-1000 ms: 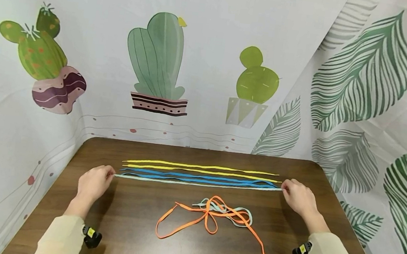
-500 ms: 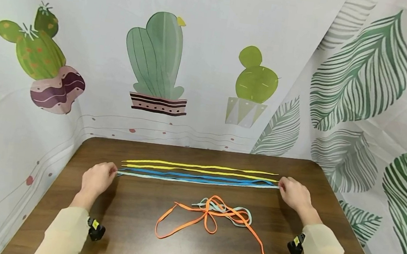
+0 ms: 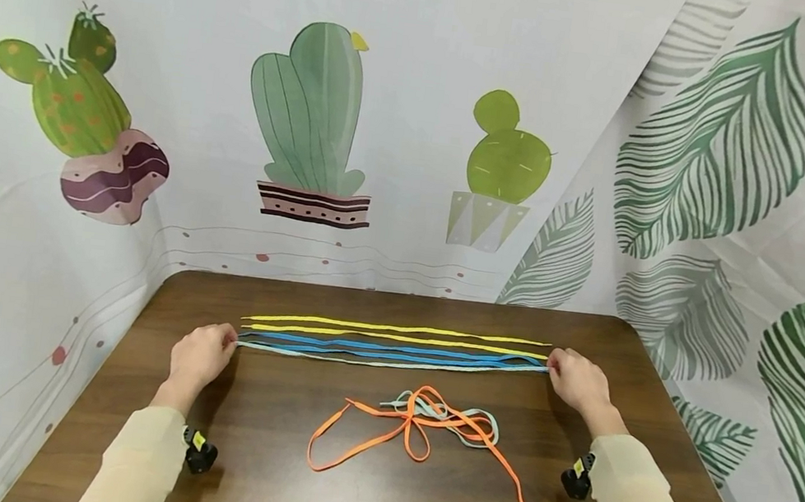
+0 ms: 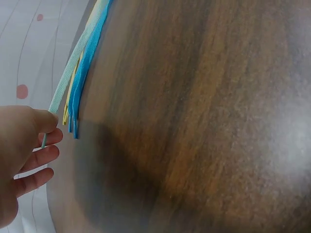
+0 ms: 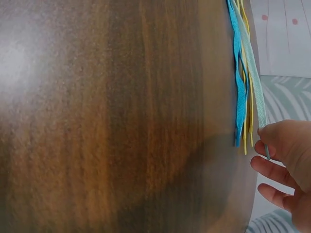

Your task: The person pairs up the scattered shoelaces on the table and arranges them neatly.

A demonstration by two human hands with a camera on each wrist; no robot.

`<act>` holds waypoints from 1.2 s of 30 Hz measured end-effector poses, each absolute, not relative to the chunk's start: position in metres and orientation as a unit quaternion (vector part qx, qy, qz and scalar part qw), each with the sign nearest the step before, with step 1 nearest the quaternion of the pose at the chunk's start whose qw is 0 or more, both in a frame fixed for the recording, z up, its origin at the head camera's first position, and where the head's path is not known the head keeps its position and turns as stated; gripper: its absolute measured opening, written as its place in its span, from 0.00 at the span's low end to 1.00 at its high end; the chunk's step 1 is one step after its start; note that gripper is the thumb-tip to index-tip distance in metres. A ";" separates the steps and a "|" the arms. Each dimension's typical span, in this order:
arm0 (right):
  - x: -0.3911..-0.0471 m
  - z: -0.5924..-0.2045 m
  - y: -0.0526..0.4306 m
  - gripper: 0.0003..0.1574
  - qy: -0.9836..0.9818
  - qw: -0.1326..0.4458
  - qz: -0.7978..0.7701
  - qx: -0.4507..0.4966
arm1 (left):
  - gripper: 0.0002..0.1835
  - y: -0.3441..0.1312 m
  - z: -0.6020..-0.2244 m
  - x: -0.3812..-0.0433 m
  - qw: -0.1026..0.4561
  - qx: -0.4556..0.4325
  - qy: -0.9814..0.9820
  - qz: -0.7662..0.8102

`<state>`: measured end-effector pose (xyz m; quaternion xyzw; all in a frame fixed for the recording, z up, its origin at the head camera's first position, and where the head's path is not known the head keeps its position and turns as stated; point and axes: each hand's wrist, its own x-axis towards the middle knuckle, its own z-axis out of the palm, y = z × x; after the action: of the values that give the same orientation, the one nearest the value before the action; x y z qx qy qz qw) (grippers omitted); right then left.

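Note:
A pale mint shoelace [image 3: 375, 363] stretches from side to side, sagging slightly in the middle. My left hand [image 3: 203, 351] pinches its left end between thumb and index finger; the tip pokes out below them in the left wrist view. At the other end, my right hand [image 3: 580, 380] has the same pinch, with the aglet [image 5: 267, 152] showing under the thumb. Just behind the mint lace lie blue shoelaces [image 3: 362, 346], roughly parallel to it. Two yellow shoelaces [image 3: 394, 329] run straight beyond the blue ones.
Nearer on the brown table [image 3: 257, 483], an orange shoelace [image 3: 359, 451] lies in loose loops, tangled with another mint shoelace [image 3: 496, 429]. A hanging cloth [image 3: 417, 120] printed with cacti and leaves rises behind the table's far edge.
Both hands have come a little closer together, still holding the mint shoelace. The lace has gone from taut to slightly slack, and its left end is slightly farther back.

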<state>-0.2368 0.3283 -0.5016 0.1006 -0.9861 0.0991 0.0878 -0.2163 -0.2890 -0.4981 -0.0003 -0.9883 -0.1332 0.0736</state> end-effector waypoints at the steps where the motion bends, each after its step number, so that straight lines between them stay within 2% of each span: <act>1: -0.237 -0.501 0.328 0.03 -0.986 0.086 0.099 0.101 | 0.03 -0.289 -0.499 -0.217 0.072 0.002 -0.988 -0.133; 14: -0.231 -0.503 0.325 0.03 -0.988 0.079 0.094 0.096 | 0.02 -0.286 -0.504 -0.216 0.055 0.005 -0.990 -0.130; 21: -0.232 -0.506 0.324 0.06 -0.989 0.075 0.091 0.093 | 0.02 -0.286 -0.507 -0.217 0.055 0.004 -0.990 -0.126; 36: -0.234 -0.515 0.327 0.04 -0.988 0.078 0.087 0.098 | 0.02 -0.284 -0.510 -0.219 0.064 0.002 -0.990 -0.124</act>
<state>-0.2337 0.3272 -0.5153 0.0978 -0.9883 0.0868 0.0785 -0.2190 -0.2844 -0.5096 0.0018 -0.9902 -0.1245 0.0639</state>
